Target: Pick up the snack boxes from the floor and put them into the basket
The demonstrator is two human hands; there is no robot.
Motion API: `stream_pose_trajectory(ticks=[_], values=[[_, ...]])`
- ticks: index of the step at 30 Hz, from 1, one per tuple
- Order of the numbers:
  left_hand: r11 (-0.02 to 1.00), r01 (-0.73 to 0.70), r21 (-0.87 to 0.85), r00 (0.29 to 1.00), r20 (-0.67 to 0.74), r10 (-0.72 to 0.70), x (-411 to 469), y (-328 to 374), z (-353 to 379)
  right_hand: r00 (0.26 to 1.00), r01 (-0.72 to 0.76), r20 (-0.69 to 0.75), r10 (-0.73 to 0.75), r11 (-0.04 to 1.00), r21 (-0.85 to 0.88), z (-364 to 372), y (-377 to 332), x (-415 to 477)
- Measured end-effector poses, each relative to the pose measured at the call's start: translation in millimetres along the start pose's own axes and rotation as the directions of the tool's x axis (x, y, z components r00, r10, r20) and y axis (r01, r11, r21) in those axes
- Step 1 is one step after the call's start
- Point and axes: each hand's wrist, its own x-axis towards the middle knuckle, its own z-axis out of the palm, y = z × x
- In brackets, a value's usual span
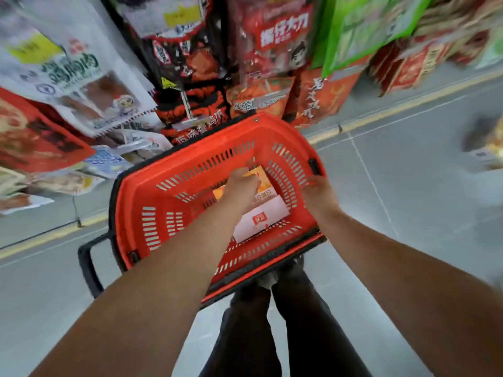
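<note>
Head view. I read the basket (141,186) at centre frame, tilted, standing on the floor (408,200). Its black handle (89,268) hangs out at 8 o'clock.

The left hand (242,186) is inside the basket, on top of the orange box (262,180). Its fingers are bent down over the box, but the fingertips are hidden, so I cannot tell grip from mere contact. Most of that box is covered by the hand.

A white box (261,219) lies in the basket, touching the orange box at 5 o'clock.

The right hand (317,191) holds the basket rim at 3 o'clock, fingers curled over it.

Hanging packets (89,85) fill 10 to 1 o'clock, blurred. An object (487,148) at the 3 o'clock frame edge is cut off and too smeared to identify.
</note>
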Motion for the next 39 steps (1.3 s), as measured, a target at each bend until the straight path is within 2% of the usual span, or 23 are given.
stream_pose_trajectory(ticks=[3,7,14,18,22,24,27,31,39], values=[[0.984,-0.175,-0.011,0.979,0.101,0.175,-76.3,51.3,17.7,0.991,0.013,-0.126,0.038,0.924,0.382,-48.2,-30.7,-62.3],[0.935,-0.354,-0.027,0.913,0.205,0.351,-158.1,103.1,56.6,0.966,0.164,-0.257,-0.004,0.781,0.602,-115.5,-56.2,-133.9],[0.859,-0.513,-0.005,0.787,0.398,0.472,-255.5,150.4,153.3,0.882,0.340,-0.470,0.033,0.644,0.685,-242.6,-51.1,-204.7],[0.798,-0.601,0.032,0.696,0.513,0.503,-300.3,155.3,231.9,0.832,0.404,-0.547,0.091,0.576,0.710,-322.8,-9.8,-225.7],[0.786,-0.617,0.039,0.621,0.638,0.455,-341.7,142.5,312.7,0.781,0.427,-0.602,0.168,0.560,0.710,-393.5,48.5,-235.9],[0.799,-0.600,0.035,0.618,0.655,0.435,-354.5,132.7,349.3,0.765,0.422,-0.613,0.198,0.564,0.710,-426.2,78.9,-235.7],[0.836,-0.546,0.063,0.650,0.661,0.374,-361.6,121.0,392.9,0.751,0.403,-0.619,0.231,0.582,0.706,-469.5,117.4,-229.0],[0.854,-0.509,0.110,0.658,0.689,0.304,-363.5,114.1,439.7,0.761,0.358,-0.592,0.267,0.587,0.726,-515.4,153.4,-212.3],[0.871,-0.477,0.115,0.686,0.669,0.287,-346.0,154.0,553.1,0.780,0.317,-0.560,0.279,0.595,0.739,-606.0,172.8,-135.2]])
